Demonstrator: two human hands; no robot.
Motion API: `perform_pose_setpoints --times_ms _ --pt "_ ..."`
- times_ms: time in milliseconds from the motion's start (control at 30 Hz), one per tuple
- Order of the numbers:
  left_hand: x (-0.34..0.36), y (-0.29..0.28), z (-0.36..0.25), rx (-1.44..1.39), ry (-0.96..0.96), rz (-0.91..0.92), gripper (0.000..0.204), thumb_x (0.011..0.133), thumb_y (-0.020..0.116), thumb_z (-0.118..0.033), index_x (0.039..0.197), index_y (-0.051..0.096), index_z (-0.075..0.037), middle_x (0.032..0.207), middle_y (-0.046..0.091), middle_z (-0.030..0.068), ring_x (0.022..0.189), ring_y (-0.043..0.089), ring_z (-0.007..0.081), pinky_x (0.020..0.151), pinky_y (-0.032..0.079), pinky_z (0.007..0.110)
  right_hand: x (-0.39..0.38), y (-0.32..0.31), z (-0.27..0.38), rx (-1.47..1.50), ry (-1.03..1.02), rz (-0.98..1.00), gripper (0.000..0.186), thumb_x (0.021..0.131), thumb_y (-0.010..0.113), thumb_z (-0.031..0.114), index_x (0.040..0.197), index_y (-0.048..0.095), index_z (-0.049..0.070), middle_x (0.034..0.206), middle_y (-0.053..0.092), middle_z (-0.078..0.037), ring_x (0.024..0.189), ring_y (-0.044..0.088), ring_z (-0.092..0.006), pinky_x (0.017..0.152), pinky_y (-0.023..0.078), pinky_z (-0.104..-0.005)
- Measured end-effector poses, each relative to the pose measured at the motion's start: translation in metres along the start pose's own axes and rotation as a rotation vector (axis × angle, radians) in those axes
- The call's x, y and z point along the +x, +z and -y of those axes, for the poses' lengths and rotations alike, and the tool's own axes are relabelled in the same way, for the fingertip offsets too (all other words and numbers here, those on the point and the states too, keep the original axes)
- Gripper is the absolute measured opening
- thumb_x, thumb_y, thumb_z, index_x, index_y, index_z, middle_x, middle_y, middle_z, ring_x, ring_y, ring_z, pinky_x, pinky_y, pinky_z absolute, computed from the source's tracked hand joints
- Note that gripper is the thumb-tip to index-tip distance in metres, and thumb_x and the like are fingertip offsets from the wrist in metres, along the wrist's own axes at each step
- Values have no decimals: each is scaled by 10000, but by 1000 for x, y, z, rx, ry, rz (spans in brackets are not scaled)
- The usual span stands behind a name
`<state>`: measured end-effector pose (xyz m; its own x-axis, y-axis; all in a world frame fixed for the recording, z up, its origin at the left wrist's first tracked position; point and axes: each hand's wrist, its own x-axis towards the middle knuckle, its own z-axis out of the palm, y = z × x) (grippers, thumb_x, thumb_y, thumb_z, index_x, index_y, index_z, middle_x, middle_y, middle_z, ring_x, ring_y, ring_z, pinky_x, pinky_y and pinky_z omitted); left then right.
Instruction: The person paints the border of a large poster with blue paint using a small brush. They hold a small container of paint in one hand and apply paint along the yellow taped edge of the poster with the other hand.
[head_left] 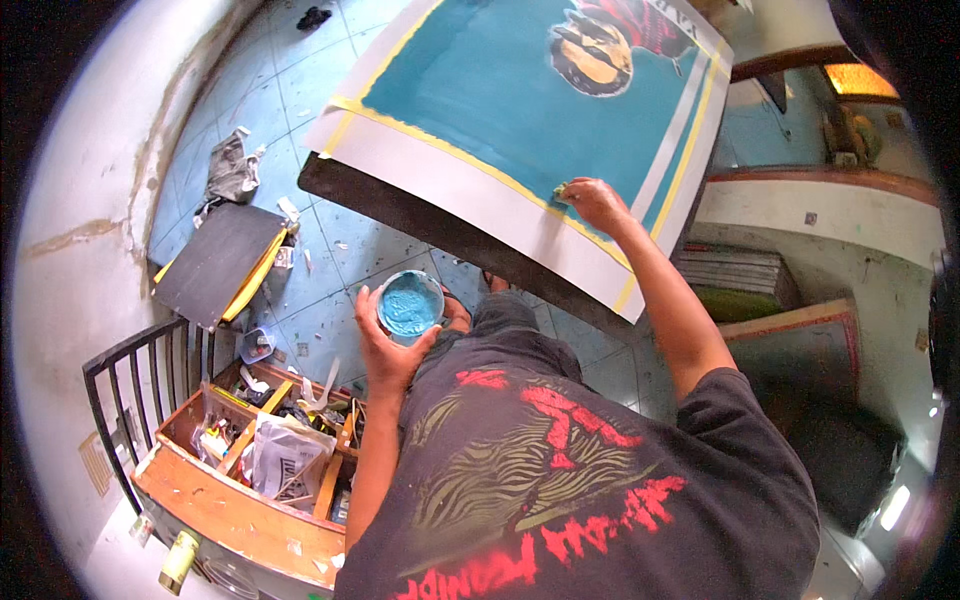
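Note:
My left hand (388, 355) is wrapped round a round tub of blue paint (410, 304), held in front of my body. The paint inside looks thick and uneven. My right hand (597, 204) is closed in a pinch at the near edge of a teal painting (490, 120), close to the yellow border tape (440, 141). A small pale greenish thing (562, 190) shows at its fingertips, too small to name. The painting has a white paper margin (400, 175) and a portrait (592, 55) with a red patterned part at its far side.
A dark-edged board or table (400, 215) carries the painting. At lower left stands a wooden box (240, 505) of cluttered tools and bags, beside a black metal rack (125, 410). A black panel (215, 262) lies on the blue tiled floor (325, 262). Stacked boards (735, 272) are at right.

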<state>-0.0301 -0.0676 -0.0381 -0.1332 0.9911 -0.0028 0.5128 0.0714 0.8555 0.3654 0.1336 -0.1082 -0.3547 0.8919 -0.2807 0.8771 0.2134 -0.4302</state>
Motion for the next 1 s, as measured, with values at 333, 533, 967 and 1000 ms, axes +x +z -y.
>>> perform_pose_setpoints --times_ms 333,533,967,1000 --pt "-11 34 -17 11 28 16 1133 618 919 -321 1444 221 16 1323 498 226 1230 502 366 1062 394 449 -88 -20 -24 105 28 -332 134 853 612 22 939 714 17 949 695 -155 875 679 -335 763 545 -395" --pt "-41 66 -50 11 -11 -24 1119 639 908 -319 1450 212 14 1327 500 215 1227 508 355 1057 400 443 -120 17 -76 105 -41 -300 202 819 577 -20 949 720 38 956 697 -160 914 673 -334 825 548 -401" --pt "-155 178 -147 45 -212 -187 1117 665 901 -341 1455 182 -16 1351 467 253 1243 484 360 1072 363 453 -121 28 -115 177 -252 -275 238 874 534 54 1032 710 81 1063 683 -146 961 661 -350 830 548 -430" --pt "-165 182 -151 45 -222 -198 1125 661 903 -343 1457 178 -15 1353 465 260 1248 480 364 1073 362 456 -123 25 -113 194 -236 -262 231 876 533 61 1026 709 79 1066 682 -145 964 661 -349 829 548 -432"
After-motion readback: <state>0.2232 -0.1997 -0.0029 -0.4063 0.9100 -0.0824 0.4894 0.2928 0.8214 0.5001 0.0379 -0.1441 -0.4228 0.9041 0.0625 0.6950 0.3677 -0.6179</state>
